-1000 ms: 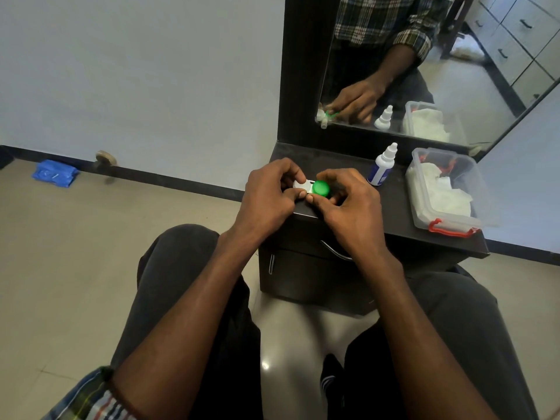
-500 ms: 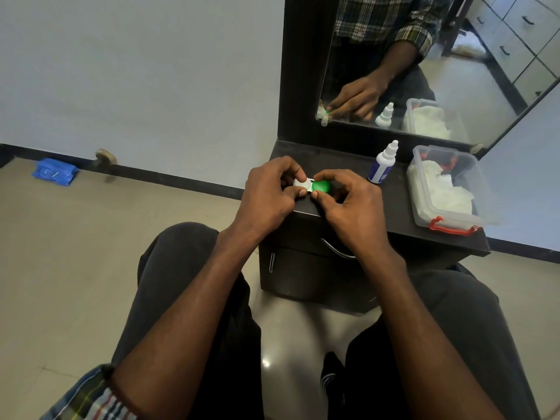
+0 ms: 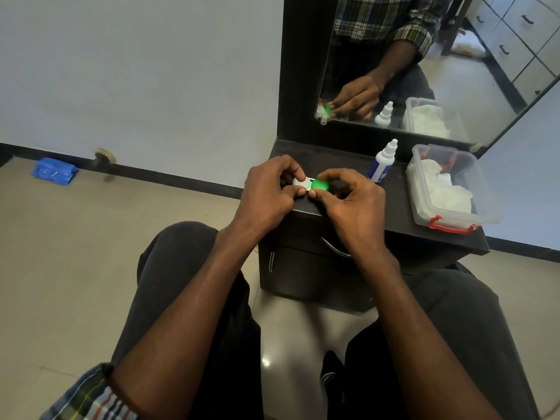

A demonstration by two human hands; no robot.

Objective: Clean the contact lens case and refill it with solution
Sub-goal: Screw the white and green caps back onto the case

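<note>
A small contact lens case [image 3: 304, 184] with a white cap on the left and a green cap [image 3: 320, 184] on the right is held just above the front left corner of the dark dresser top [image 3: 348, 165]. My left hand [image 3: 266, 192] pinches the white end between thumb and fingers. My right hand [image 3: 351, 198] pinches the green cap with thumb and index finger. A white solution bottle [image 3: 382, 162] with a blue label stands upright on the dresser, right of my hands.
A clear plastic box [image 3: 451, 189] with red latches holds white tissues at the dresser's right end. A mirror [image 3: 424, 65] rises behind the top. A blue cloth [image 3: 54, 170] lies on the floor by the left wall. My knees flank the dresser front.
The white cap shows more between my left fingers now. My right fingers have shifted slightly around the green cap. Both hands stay in the same place.
</note>
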